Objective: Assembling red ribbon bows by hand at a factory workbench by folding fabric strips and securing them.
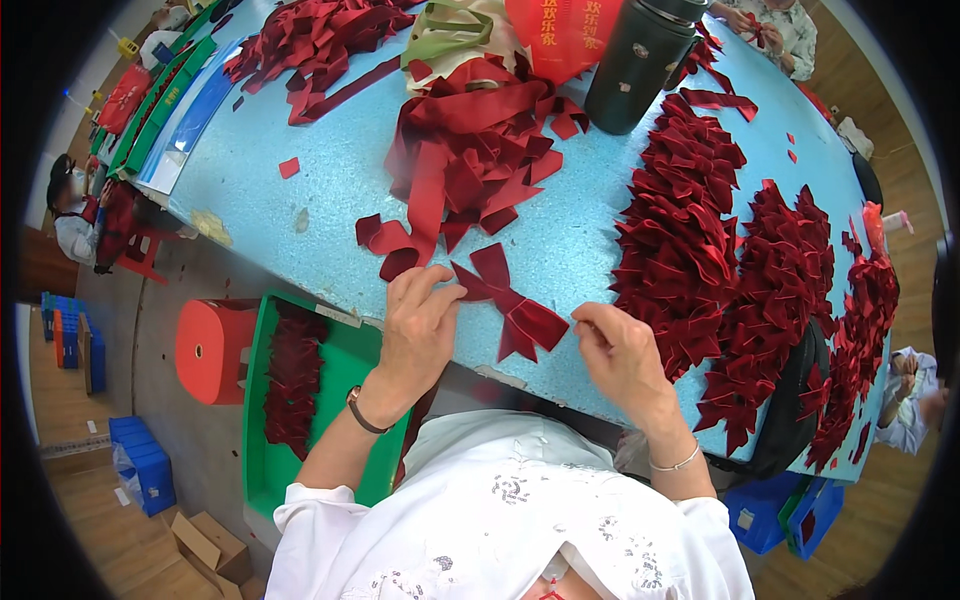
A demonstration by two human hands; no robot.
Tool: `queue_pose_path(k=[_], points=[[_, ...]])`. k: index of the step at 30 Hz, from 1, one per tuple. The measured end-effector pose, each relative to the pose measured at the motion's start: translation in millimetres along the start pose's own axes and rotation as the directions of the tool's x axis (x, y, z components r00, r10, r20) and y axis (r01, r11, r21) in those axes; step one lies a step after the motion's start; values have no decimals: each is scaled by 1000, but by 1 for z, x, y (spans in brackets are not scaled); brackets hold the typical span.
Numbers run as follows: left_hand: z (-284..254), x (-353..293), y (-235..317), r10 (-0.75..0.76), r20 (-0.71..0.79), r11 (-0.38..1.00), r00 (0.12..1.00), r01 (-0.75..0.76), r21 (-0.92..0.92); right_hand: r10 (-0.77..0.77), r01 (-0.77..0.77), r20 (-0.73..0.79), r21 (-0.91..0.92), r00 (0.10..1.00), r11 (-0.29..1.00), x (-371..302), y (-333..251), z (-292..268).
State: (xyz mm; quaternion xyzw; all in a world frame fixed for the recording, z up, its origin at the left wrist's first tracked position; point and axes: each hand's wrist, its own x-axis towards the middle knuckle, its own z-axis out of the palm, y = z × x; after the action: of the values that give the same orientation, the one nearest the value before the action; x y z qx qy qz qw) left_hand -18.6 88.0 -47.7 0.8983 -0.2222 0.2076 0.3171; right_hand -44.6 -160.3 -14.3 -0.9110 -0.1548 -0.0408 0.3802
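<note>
A dark red velvet bow [513,305] lies near the front edge of the blue table, between my two hands. My left hand [418,318] is at its left side, fingers curled and pinching at the tip of a left tail. On the other side my right hand [625,355] has thumb and forefinger pressed together just off the bow's right end. Whether anything thin is in that pinch is too small to tell. Beyond the bow, a loose heap of red ribbon strips [470,140] spreads over the table, its lowest ends close to my left fingers.
Long rows of finished red bows [675,240] cover the right side. A dark bottle [640,70] and a red paper bag [565,35] stand at the back. Below left are a green crate [350,390] with bows and a red stool [210,350]. Other people sit around the table.
</note>
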Motion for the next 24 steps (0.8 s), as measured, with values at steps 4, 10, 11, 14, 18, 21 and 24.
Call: queue_pose_path(k=[4,10,11,14,18,21,24], points=[[-6,-6,1,-73,-65,997,995,73,3,49,-46,-34,79,998,996,6,1,3],[-1,-19,19,-125,12,985,992,125,-117,-125,119,-203,-41,971,992,12,1,26],[1,-18,22,-123,24,984,992,125,-127,-126,120,-205,-42,971,992,11,0,28],[3,-13,27,-85,2,992,996,85,-94,-154,149,-107,-52,982,987,8,-3,34],[7,-4,30,2,4,997,1000,-2,-72,-96,95,10,72,995,993,5,-2,25],[8,3,22,24,16,997,1000,-23,-78,-60,60,-7,118,998,991,20,4,17],[8,6,17,4,23,995,1000,-2,-98,-26,29,-26,145,999,989,39,9,18]])
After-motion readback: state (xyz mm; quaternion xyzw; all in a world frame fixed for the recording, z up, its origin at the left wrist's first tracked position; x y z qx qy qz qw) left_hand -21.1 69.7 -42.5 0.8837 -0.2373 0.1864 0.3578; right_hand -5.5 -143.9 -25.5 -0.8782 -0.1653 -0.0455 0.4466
